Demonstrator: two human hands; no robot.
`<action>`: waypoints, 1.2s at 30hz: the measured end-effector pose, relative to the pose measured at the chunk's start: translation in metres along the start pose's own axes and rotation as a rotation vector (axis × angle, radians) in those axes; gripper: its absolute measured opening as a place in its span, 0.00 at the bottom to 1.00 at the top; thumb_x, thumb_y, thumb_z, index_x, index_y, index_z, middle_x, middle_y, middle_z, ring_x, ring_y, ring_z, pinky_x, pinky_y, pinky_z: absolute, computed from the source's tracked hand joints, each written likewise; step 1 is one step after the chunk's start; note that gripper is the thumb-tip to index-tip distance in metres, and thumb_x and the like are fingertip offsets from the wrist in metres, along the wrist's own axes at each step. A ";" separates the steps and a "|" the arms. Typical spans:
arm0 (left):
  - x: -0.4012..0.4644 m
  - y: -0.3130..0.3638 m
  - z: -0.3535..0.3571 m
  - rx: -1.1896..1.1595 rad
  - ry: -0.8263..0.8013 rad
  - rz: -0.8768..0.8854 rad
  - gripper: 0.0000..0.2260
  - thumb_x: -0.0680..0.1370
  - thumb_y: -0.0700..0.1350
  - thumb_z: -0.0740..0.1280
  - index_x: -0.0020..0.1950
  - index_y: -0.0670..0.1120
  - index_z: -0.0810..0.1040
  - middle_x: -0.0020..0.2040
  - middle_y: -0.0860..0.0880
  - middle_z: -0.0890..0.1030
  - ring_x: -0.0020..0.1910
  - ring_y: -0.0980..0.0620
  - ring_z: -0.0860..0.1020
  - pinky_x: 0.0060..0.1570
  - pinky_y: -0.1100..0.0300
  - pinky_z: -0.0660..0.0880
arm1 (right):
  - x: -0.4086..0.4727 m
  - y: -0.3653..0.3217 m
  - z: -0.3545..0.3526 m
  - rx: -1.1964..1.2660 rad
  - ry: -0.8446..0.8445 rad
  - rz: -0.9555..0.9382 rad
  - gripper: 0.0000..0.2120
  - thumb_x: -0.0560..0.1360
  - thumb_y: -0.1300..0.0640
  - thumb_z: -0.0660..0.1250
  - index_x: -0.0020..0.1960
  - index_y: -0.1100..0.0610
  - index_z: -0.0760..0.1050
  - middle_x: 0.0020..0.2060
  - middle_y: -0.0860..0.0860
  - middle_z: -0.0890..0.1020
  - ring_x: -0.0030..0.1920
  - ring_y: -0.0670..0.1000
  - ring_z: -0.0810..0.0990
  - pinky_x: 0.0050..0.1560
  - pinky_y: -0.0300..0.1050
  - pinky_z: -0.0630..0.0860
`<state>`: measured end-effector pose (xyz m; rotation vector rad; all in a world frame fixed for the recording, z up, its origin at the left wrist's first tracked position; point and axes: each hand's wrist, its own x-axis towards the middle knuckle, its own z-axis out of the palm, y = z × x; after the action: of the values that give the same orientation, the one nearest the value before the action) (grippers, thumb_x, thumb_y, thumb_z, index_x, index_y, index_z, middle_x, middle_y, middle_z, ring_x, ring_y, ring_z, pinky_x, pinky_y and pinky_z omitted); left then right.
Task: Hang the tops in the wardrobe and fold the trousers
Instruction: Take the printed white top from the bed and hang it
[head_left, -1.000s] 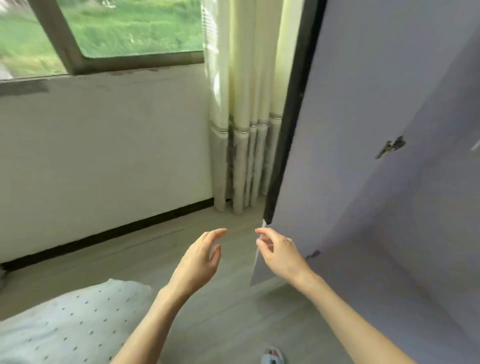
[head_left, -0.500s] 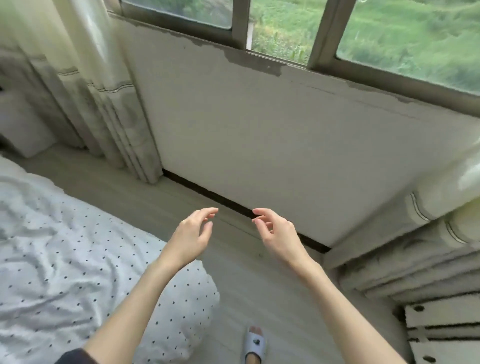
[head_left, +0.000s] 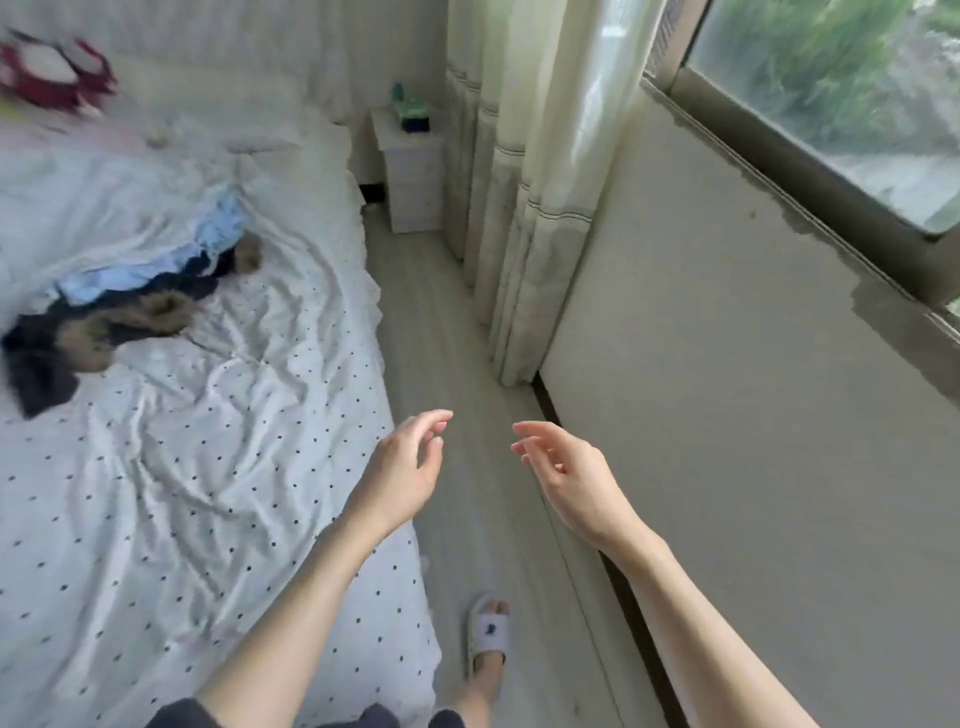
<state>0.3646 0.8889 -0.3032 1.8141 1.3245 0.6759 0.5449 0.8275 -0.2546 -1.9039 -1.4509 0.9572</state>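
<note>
Turning from window wall; clothes pile (head_left: 119, 306) on bed (head_left: 208, 467) now visible.

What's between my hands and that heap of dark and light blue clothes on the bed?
Nothing visible: only bare polka-dot bedsheet lies between the left hand, the right hand and the heap of clothes.

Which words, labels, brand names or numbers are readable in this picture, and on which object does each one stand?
None can be read.
White slipper: a small dark mark on the strap, too small to read.
Green object on the white bedside cabinet: blurred, no text legible.
Pile of dark, brown and light blue clothes: no print visible.
</note>
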 end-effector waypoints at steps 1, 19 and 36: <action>0.015 -0.003 0.003 -0.005 0.036 -0.023 0.15 0.80 0.37 0.58 0.65 0.46 0.74 0.56 0.53 0.76 0.57 0.57 0.74 0.58 0.63 0.69 | 0.021 0.002 -0.004 -0.010 -0.031 -0.014 0.12 0.80 0.56 0.58 0.61 0.50 0.75 0.47 0.44 0.81 0.51 0.46 0.80 0.54 0.40 0.74; 0.264 -0.046 -0.066 -0.035 0.515 -0.424 0.14 0.80 0.37 0.59 0.64 0.45 0.74 0.60 0.53 0.76 0.57 0.59 0.73 0.57 0.68 0.67 | 0.413 -0.085 0.008 -0.171 -0.550 -0.364 0.13 0.80 0.57 0.59 0.63 0.53 0.74 0.52 0.50 0.83 0.55 0.50 0.79 0.54 0.37 0.71; 0.450 -0.131 -0.201 -0.016 0.976 -0.779 0.14 0.81 0.39 0.58 0.64 0.47 0.74 0.60 0.51 0.77 0.59 0.54 0.74 0.58 0.61 0.70 | 0.733 -0.241 0.134 -0.296 -0.993 -0.649 0.13 0.81 0.59 0.57 0.64 0.52 0.72 0.49 0.47 0.81 0.52 0.48 0.79 0.51 0.40 0.75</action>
<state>0.2797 1.3921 -0.3110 0.7478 2.4245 1.1421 0.4180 1.5988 -0.2958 -0.9153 -2.6562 1.4675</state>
